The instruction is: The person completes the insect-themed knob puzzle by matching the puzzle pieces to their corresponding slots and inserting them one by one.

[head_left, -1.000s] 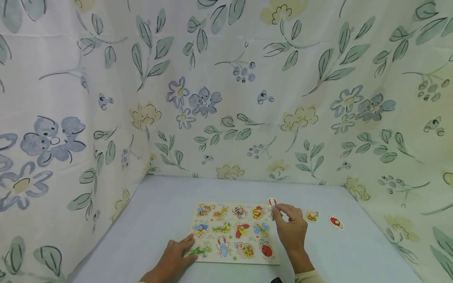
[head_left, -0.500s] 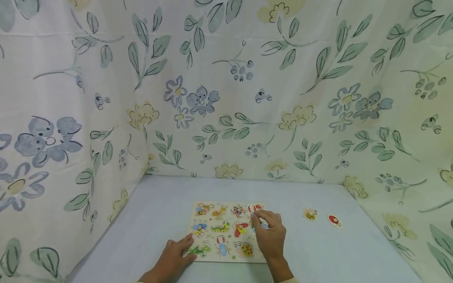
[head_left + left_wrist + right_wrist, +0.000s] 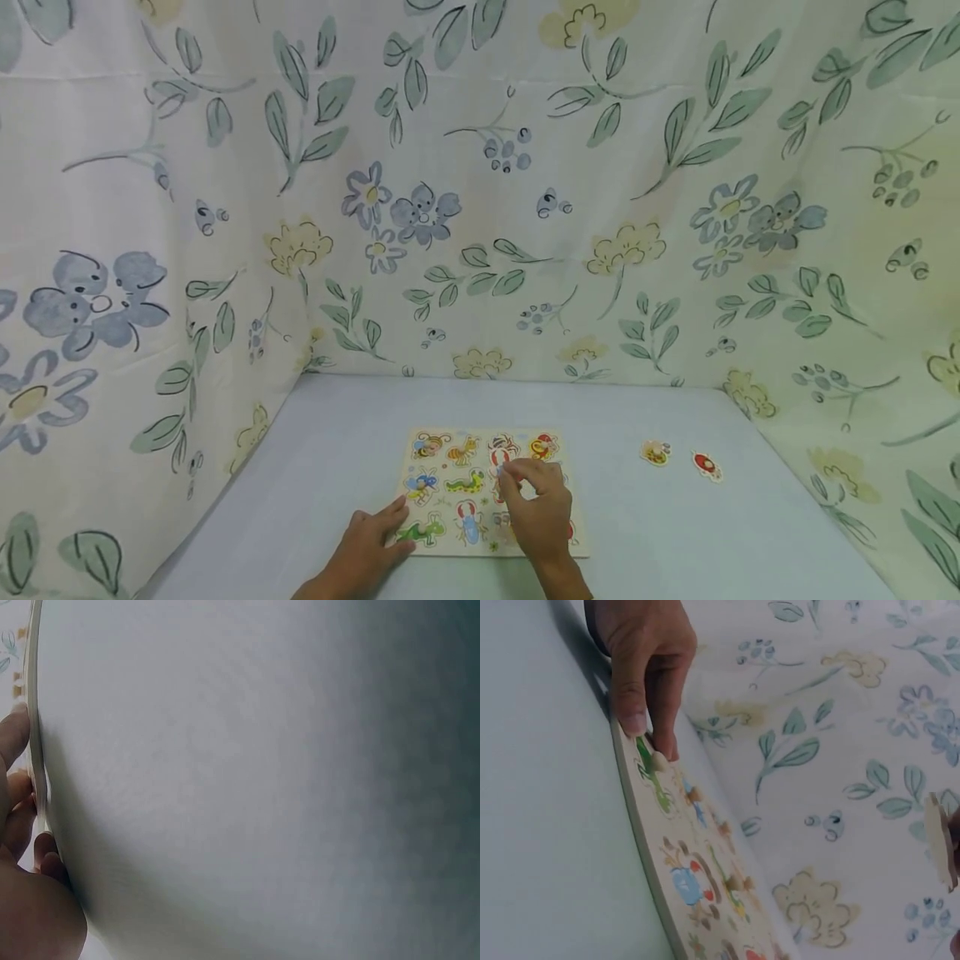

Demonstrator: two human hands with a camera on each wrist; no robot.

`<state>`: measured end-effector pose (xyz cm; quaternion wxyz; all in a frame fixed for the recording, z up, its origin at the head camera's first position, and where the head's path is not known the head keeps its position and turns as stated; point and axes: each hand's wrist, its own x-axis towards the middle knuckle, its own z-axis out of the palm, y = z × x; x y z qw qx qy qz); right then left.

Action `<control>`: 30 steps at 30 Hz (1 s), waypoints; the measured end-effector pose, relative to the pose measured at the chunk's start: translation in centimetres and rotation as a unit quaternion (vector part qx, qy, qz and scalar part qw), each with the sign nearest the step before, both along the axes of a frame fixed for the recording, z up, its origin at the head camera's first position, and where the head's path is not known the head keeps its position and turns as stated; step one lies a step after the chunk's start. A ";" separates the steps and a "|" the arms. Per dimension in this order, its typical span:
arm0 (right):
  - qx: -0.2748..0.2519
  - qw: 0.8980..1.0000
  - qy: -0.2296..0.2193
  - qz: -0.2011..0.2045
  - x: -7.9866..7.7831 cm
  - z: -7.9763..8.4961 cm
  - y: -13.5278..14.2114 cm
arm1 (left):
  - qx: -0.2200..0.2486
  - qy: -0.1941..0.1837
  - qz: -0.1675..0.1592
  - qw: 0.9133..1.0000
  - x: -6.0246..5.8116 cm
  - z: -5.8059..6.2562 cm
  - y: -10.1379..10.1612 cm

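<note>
A wooden puzzle board with knobbed insect pieces lies on the table. My left hand rests at its near left corner, thumb and forefinger extended along the edges beside the green grasshopper piece. My right hand pinches a stag beetle puzzle piece, red-pincered, over the middle of the board. That piece's thin pale edge shows in the right wrist view, raised above the board. A matching stag beetle picture appears in the board's near row. My right hand hides part of the right columns.
Two loose pieces lie on the table right of the board: a spotted yellowish one and a red ladybird. A floral curtain encloses the back and sides of the pale table.
Holding the stag beetle piece, my right hand has moved left from the board's far right corner to over its middle. My left hand stays at the corner.
</note>
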<state>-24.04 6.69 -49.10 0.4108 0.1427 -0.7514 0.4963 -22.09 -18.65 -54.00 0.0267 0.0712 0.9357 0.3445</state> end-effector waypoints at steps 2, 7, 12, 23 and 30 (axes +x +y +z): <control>0.003 1.000 -0.001 0.008 0.1 -0.3 -0.5 | 0.001 0.003 0.000 1.000 0.0 0.0 0.0; 0.008 1.000 -0.024 0.008 0.5 -1.1 -1.4 | 0.000 0.005 0.000 1.000 0.2 0.2 0.0; 0.012 0.999 -0.041 0.012 0.6 -2.1 -2.1 | 0.001 0.007 0.000 1.000 0.2 0.2 -0.1; 0.047 0.986 -0.158 0.029 0.2 -4.4 -2.7 | 0.001 0.015 -0.010 1.000 0.1 0.0 0.1; 0.092 0.974 -0.209 0.014 -0.2 -5.4 -3.3 | -0.005 0.018 -0.005 1.000 0.0 0.1 0.1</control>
